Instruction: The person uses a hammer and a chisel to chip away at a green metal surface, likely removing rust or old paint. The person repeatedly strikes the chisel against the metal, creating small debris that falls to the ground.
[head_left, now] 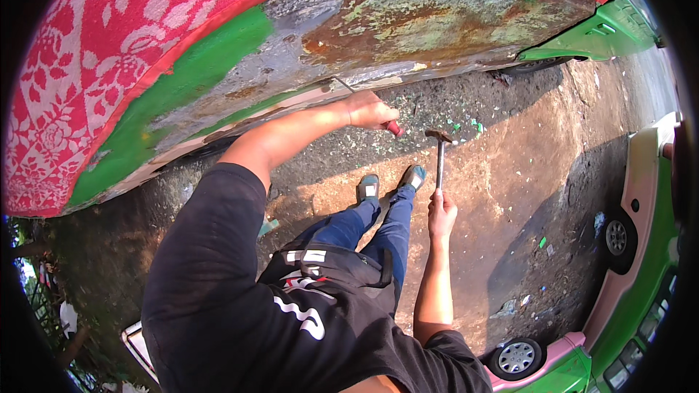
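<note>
**Q:** State the condition of each hand.

**A:** The left hand (371, 110) is closed round a red-handled tool (394, 128), with the handle's end projecting past the palm. The right hand (441, 215) is wrapped round the handle of a hammer (440, 164). Both hands are bare.

**Q:** Where are the tools set?

**A:** The metal shaft extends from the left hand toward the lower edge of a vehicle panel (444, 25). Contact at the tip cannot be confirmed. The hammer head is near the red handle, but apart from it.

**Q:** Which faults are possible?

**A:** First, a struck hand. Probable cause: an off-centre blow, since little handle projects beyond the fingers. Second, a slipping tip. Probable cause: a slanting shaft against a worn, uneven surface. Third, flying chips; the forearms are uncovered.

**Q:** What lies further out?

**A:** Pale and green fragments (466, 128) litter the ground (510, 189) below the panel. The shoes (368, 188) stand near them; loose footing could spoil the aim. A red-and-white floral cloth (124, 65) covers the upper panel and could snag a tool carried too high. A pink-and-green vehicle (633, 218) stands well apart, to the right.
</note>
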`<state>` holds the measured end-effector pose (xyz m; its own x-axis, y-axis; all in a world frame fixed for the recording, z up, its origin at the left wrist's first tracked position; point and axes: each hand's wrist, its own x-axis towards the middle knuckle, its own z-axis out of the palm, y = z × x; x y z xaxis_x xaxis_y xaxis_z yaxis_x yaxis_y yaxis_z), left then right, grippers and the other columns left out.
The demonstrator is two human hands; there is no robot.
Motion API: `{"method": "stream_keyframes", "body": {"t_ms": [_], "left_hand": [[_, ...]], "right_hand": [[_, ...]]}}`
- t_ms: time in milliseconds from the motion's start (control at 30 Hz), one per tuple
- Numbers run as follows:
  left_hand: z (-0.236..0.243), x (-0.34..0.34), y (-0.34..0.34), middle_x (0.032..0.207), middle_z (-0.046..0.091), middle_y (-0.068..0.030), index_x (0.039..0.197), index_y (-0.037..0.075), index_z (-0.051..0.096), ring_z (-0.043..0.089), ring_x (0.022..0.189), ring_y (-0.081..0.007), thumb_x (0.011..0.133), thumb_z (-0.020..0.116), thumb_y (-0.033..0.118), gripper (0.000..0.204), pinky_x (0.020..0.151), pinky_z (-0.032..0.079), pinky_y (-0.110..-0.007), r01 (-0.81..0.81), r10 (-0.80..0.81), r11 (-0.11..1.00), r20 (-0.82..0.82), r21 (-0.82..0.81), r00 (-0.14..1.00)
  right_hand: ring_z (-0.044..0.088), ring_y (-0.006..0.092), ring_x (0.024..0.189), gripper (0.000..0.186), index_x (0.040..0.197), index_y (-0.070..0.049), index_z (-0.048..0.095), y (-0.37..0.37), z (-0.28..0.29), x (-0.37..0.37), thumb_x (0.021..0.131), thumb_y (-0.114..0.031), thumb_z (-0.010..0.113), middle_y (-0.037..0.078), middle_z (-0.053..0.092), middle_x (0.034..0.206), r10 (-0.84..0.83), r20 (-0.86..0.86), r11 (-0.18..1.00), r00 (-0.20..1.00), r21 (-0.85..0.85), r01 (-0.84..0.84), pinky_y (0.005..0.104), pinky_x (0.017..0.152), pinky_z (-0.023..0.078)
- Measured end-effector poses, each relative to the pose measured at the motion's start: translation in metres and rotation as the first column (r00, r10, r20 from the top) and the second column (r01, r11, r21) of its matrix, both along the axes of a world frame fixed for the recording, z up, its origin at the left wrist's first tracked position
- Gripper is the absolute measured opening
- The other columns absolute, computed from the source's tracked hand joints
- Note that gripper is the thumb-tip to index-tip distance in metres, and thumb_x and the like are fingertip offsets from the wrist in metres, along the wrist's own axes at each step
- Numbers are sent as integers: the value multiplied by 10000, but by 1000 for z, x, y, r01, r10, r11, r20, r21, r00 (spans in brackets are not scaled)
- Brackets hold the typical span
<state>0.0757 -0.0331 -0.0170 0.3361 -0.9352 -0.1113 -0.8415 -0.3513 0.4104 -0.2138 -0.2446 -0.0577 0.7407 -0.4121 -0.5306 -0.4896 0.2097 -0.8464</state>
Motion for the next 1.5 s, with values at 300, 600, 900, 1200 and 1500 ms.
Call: {"method": "stream_keyframes", "body": {"t_ms": [300,600,900,1200,1500], "left_hand": [[-16,-2,-3,757,680,-53,845,162,594,662,683,-315,872,621,328,170,559,508,-442,-56,55,998,32,28,998],[-10,6,-14,743,665,-58,834,163,564,662,691,-319,818,644,308,167,580,505,-455,-124,122,992,81,22,989],[-13,12,-16,744,667,-68,848,166,568,659,710,-323,789,675,278,165,592,509,-451,-146,146,989,63,-11,987],[-9,12,-16,748,671,-59,853,170,568,661,704,-322,776,680,290,181,602,511,-465,-178,176,983,62,34,982],[-11,21,-20,730,661,-65,841,168,582,658,683,-316,806,663,319,175,594,506,-454,-237,233,971,73,42,970]], "right_hand": [[362,29,463,321,797,-58,556,23,8,-12,1010,-295,520,-63,413,573,-19,47,998,999,-51,22,214,409,258],[318,32,428,336,1296,-122,554,81,20,10,1027,-307,480,-66,347,551,-336,181,925,924,249,288,204,368,269],[355,32,447,303,1254,-94,595,86,38,25,1017,-266,517,-69,391,571,-274,1,906,962,335,258,218,395,286],[292,37,415,365,1355,-149,504,91,48,24,1035,-320,457,-66,329,572,-333,-8,836,943,460,299,211,359,241],[321,38,428,350,1323,-133,539,82,51,44,1025,-310,489,-56,342,575,-274,-9,858,962,450,248,203,378,265]]}}
